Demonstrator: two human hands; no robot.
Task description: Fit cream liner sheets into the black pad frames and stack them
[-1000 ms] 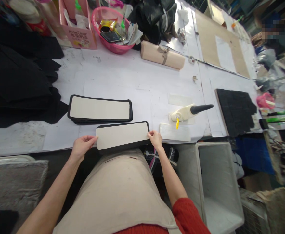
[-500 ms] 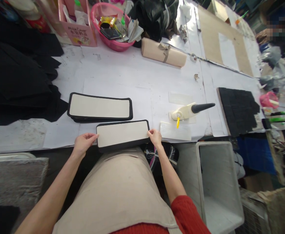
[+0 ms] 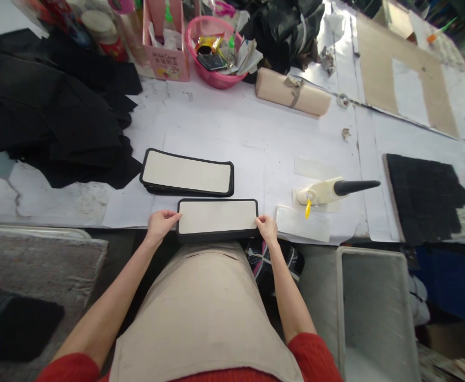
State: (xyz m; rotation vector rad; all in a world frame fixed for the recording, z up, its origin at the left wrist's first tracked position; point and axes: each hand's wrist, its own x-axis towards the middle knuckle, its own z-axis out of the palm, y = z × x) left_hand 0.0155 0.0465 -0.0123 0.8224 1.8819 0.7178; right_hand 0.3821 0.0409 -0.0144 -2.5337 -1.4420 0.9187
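Note:
A cream panel with a black border (image 3: 218, 216) lies at the table's front edge, close to my apron. My left hand (image 3: 163, 224) pinches its left end, and my right hand (image 3: 267, 228) pinches its right end. Just behind it, slightly to the left, rests a stack of similar black-edged panels (image 3: 187, 171). To the right, a cream tool with a black handle and yellow tip (image 3: 323, 192) lies on pale translucent strips (image 3: 303, 223).
Black sheets (image 3: 57, 106) are heaped at the left. Along the back stand a pink box (image 3: 166, 62), a pink basket (image 3: 216, 79) and a beige roll (image 3: 291, 94). A black-topped board (image 3: 425, 196) lies right; a grey bin (image 3: 375, 307) stands below the table edge.
The view has shifted, so the table items appear farther right. The held panel now sits level, where before its right end was tilted up; both hands still grip its ends.

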